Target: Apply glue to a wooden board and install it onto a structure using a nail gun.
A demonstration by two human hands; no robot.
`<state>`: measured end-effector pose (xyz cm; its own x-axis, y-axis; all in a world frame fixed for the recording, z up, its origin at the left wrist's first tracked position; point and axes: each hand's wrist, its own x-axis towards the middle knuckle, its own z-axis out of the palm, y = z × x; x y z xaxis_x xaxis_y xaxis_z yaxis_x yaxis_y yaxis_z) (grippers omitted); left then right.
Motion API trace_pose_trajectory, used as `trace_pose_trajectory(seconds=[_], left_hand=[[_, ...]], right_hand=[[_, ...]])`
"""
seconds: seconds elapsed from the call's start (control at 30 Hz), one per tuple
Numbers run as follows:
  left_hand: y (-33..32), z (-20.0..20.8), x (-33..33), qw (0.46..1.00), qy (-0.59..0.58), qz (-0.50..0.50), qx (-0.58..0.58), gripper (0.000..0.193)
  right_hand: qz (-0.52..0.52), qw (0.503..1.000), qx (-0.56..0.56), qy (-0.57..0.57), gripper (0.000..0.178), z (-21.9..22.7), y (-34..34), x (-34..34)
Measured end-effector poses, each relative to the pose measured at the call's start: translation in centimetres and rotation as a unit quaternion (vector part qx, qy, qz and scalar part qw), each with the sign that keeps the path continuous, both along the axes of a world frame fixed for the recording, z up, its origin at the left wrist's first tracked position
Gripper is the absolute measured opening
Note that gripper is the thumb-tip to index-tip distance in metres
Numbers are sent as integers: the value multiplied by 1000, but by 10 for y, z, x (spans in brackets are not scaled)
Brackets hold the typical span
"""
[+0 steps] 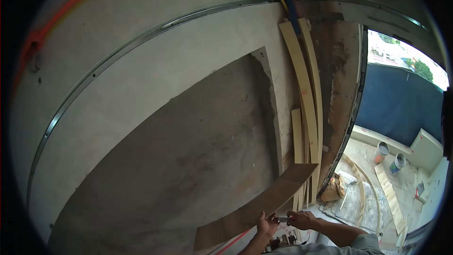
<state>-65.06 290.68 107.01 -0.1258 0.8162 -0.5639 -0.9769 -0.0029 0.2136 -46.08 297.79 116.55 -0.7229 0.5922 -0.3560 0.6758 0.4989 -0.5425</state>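
Low in the head view, my left hand [267, 225] and my right hand [304, 220] are close together. Between them is a small silver-and-red tool [283, 219], too small to name more exactly. My right fingers are closed around one end of it. My left hand has its thumb raised and its fingers curled at the other end. A long brown board [257, 204] lies just beyond my hands, curved by the lens, its far end near some upright strips. Neither hand visibly grips the board.
Pale wood strips [302, 75] lean on the wall at a corner. A metal track [127, 45] runs along the pale surface. To the right, an opening shows two buckets [398, 163], curved wood pieces [362, 186], a brown bag [334, 188] and a blue barrier [401, 99].
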Motion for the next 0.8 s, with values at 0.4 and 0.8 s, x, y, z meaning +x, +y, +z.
trace_pose_trajectory(seconds=[0.4, 0.8], left_hand=[[-86, 40, -92, 979, 58, 194, 32, 51], [-172, -64, -162, 988, -15, 136, -76, 45]], right_hand=[[137, 892, 386, -192, 15, 204, 181, 2], [15, 361, 932, 10, 13, 712, 52, -162]])
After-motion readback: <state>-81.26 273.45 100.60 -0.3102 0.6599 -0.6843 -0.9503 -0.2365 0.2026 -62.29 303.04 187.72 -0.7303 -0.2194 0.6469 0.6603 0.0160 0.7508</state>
